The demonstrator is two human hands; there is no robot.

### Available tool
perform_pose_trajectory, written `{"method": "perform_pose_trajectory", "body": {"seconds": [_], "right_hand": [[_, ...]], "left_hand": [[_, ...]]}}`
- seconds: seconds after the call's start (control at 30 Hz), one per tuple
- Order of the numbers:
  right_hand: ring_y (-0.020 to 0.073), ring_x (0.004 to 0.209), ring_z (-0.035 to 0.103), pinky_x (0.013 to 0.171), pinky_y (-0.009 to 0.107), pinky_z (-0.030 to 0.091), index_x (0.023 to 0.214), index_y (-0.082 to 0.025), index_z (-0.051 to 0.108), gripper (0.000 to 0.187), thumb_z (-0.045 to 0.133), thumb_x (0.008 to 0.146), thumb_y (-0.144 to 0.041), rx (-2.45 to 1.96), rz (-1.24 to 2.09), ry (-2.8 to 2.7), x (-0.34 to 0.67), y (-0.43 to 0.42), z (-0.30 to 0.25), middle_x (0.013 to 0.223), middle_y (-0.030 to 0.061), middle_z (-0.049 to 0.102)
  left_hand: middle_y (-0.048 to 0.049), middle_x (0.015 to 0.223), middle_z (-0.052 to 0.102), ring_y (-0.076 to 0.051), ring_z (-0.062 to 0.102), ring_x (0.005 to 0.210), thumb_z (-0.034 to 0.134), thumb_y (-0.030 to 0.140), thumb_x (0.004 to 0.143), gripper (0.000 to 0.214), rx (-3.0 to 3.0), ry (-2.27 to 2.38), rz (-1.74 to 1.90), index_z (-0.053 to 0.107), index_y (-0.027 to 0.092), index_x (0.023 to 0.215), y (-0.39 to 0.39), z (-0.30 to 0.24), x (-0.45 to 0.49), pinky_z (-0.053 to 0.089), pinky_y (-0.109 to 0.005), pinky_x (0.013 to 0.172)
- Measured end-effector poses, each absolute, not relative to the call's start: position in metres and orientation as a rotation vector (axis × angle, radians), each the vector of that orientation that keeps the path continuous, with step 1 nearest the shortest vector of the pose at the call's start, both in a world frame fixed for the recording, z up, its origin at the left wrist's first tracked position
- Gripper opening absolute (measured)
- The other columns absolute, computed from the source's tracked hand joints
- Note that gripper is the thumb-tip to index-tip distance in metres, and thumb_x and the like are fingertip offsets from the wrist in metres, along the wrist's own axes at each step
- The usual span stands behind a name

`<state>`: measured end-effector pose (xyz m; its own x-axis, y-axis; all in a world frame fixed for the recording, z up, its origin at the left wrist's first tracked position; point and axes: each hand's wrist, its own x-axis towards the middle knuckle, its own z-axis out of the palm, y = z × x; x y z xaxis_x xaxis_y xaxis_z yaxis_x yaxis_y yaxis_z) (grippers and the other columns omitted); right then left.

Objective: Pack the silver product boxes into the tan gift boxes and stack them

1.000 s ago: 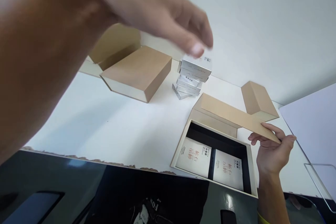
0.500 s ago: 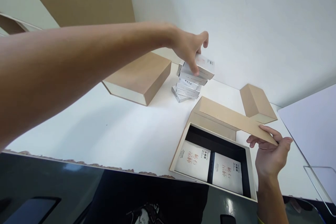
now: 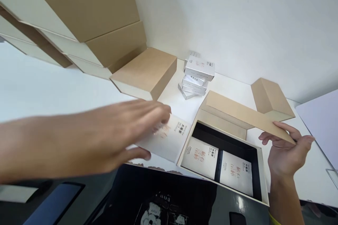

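White carton (image 3: 175,140) in the left hand's (image 3: 137,124) grasp, at ten o'clock from an open box (image 3: 235,145)
Right hand (image 3: 286,153), at three o'clock, pinches the lid (image 3: 244,114); two more cartons (image 3: 236,173) lie side by side inside

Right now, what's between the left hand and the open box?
In the head view, a small white box shows there, partly covered by the left hand, beside the open box.

Open box (image 3: 229,141): tan lid (image 3: 243,114), cream rim (image 3: 264,180), black interior | two cartons inside (image 3: 236,177): silvery white, orange-red and black lettering | loose carton (image 3: 173,139): white, same lettering colours | stacked cartons (image 3: 199,68): silver-white | closed box (image 3: 145,70): tan, cream sides | tabletop (image 3: 87,93): white | wall (image 3: 224,17): pale grey
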<state>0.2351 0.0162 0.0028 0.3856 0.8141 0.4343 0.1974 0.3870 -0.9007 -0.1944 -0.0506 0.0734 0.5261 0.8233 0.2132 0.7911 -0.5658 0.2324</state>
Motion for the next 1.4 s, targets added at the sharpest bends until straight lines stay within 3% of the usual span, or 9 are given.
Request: {"method": "perform_pose_trajectory", "body": {"seconds": [0.13, 0.27, 0.43, 0.63, 0.77, 1.07, 1.17, 1.27, 1.4], "right_hand": [[0.0232, 0.045, 0.06, 0.044, 0.034, 0.041, 0.088, -0.014, 0.073, 0.084, 0.035, 0.09, -0.09, -1.164, 0.512, -1.15, 0.234, 0.018, 0.003, 0.058, 0.0061, 0.063], [0.0244, 0.043, 0.058, 0.042, 0.035, 0.04, 0.088, -0.015, 0.071, 0.084, 0.029, 0.093, -0.087, -1.195, 0.467, -1.159, 0.229, 0.015, 0.005, 0.053, 0.0055, 0.06], [0.0241, 0.041, 0.056, 0.043, 0.035, 0.04, 0.084, -0.016, 0.071, 0.086, 0.027, 0.091, -0.09, -1.223, 0.45, -1.163, 0.223, 0.012, 0.008, 0.049, 0.0045, 0.056], [0.0236, 0.041, 0.056, 0.045, 0.036, 0.039, 0.084, -0.016, 0.071, 0.086, 0.028, 0.091, -0.09, -1.249, 0.433, -1.135, 0.218, 0.013, 0.009, 0.053, 0.0043, 0.058], [0.0239, 0.043, 0.057, 0.044, 0.036, 0.04, 0.086, -0.017, 0.071, 0.083, 0.03, 0.092, -0.089, -1.245, 0.447, -1.157, 0.219, 0.011, 0.009, 0.055, 0.0043, 0.06], [0.0236, 0.045, 0.059, 0.043, 0.036, 0.041, 0.088, -0.017, 0.073, 0.08, 0.035, 0.091, -0.088, -1.22, 0.489, -1.201, 0.223, 0.012, 0.011, 0.059, 0.0059, 0.064], [0.0236, 0.045, 0.06, 0.044, 0.036, 0.041, 0.087, -0.017, 0.073, 0.08, 0.036, 0.091, -0.087, -1.225, 0.467, -1.189, 0.22, 0.014, 0.013, 0.06, 0.0055, 0.063], [0.025, 0.043, 0.058, 0.043, 0.037, 0.039, 0.082, -0.016, 0.072, 0.081, 0.035, 0.089, -0.089, -1.235, 0.412, -1.167, 0.217, 0.016, 0.015, 0.057, 0.0066, 0.062], [0.0272, 0.042, 0.056, 0.043, 0.038, 0.036, 0.08, -0.018, 0.072, 0.084, 0.027, 0.091, -0.088, -1.246, 0.349, -1.15, 0.216, 0.017, 0.014, 0.054, 0.0069, 0.059]], "left_hand": [[-0.0123, 0.148, 0.06, -0.025, 0.057, 0.134, 0.053, 0.029, 0.106, 0.028, 2.73, 0.991, 0.349, 0.055, 0.02, 0.132, -0.051, 0.073, -0.151, 0.046, -0.034, 0.106], [-0.0146, 0.121, 0.072, -0.028, 0.068, 0.107, 0.076, 0.048, 0.093, 0.046, 2.844, 0.779, -0.05, 0.063, 0.014, 0.122, -0.025, 0.084, -0.09, 0.051, -0.036, 0.094], [-0.0131, 0.101, 0.077, -0.029, 0.07, 0.087, 0.081, 0.074, 0.076, 0.08, 2.764, 0.756, -0.553, 0.066, 0.012, 0.125, -0.003, 0.076, -0.039, 0.051, -0.038, 0.091], [-0.0167, 0.135, 0.069, -0.035, 0.07, 0.108, 0.087, 0.066, 0.074, 0.1, 2.694, 0.615, -0.709, 0.046, 0.03, 0.158, -0.001, 0.076, -0.021, 0.052, -0.038, 0.08], [-0.0121, 0.131, 0.073, -0.034, 0.07, 0.105, 0.09, 0.056, 0.074, 0.089, 2.702, 0.632, -0.699, 0.056, 0.031, 0.152, 0.0, 0.079, -0.015, 0.053, -0.044, 0.087], [-0.0068, 0.099, 0.079, -0.029, 0.07, 0.081, 0.092, 0.058, 0.068, 0.083, 2.636, 0.62, -0.66, 0.069, 0.025, 0.14, 0.008, 0.068, -0.007, 0.053, -0.039, 0.068], [-0.0119, 0.121, 0.076, -0.029, 0.071, 0.089, 0.08, 0.066, 0.081, 0.082, 2.656, 0.642, -0.614, 0.061, 0.021, 0.148, -0.001, 0.066, -0.012, 0.053, -0.038, 0.07], [-0.017, 0.126, 0.075, -0.03, 0.071, 0.099, 0.089, 0.067, 0.071, 0.101, 2.775, 0.691, -0.353, 0.056, 0.015, 0.151, -0.014, 0.077, -0.032, 0.054, -0.037, 0.08], [-0.0015, 0.095, 0.078, -0.017, 0.07, 0.075, 0.075, 0.072, 0.083, 0.067, 2.577, 0.777, -0.143, 0.068, 0.024, 0.128, -0.006, 0.117, -0.09, 0.049, -0.026, 0.069]]}}
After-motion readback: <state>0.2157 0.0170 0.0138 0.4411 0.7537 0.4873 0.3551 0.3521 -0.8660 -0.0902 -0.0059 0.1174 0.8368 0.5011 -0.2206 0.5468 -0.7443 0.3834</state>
